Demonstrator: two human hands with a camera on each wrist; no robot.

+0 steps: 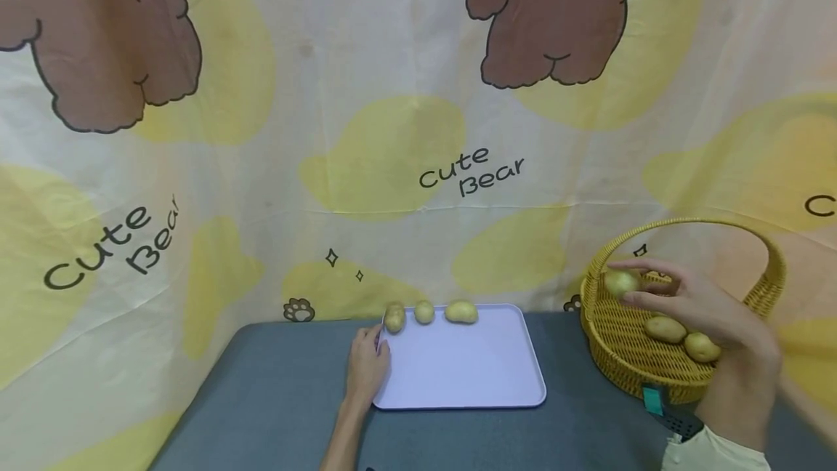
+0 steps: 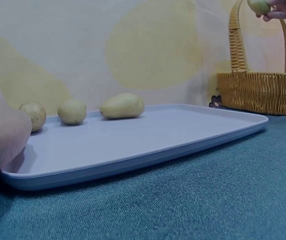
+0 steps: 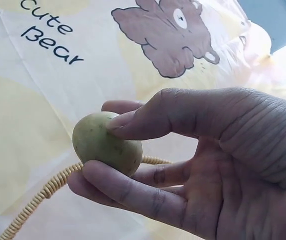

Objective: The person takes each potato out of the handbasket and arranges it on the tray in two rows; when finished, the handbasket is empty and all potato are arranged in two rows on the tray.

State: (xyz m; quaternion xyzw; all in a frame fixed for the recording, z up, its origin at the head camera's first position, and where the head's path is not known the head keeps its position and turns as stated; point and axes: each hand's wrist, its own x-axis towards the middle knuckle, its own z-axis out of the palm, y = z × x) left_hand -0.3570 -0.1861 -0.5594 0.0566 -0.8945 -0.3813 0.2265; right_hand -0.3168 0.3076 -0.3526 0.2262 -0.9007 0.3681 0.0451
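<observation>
My right hand [image 1: 696,304] pinches a greenish potato [image 3: 105,145] between thumb and fingers, above the yellow wicker basket [image 1: 608,351]. Two more potatoes, one [image 1: 665,329] and another [image 1: 702,347], lie inside that basket. At the left edge of the pale lilac tray [image 1: 458,376] is my left hand [image 1: 368,365], its thumb on the rim side; the exact grip of its fingers is partly hidden. Along the tray's far side sit three potatoes: an upright-looking one [image 1: 394,317] at the corner, a round one [image 1: 424,312] and a longer one [image 1: 461,312].
The tray and basket stand on a dark blue-grey tablecloth [image 1: 275,384]. Behind them hangs a curtain [image 1: 379,253] printed with bears and yellow patches. The basket's tall arched handle [image 1: 686,221] rises around my right hand.
</observation>
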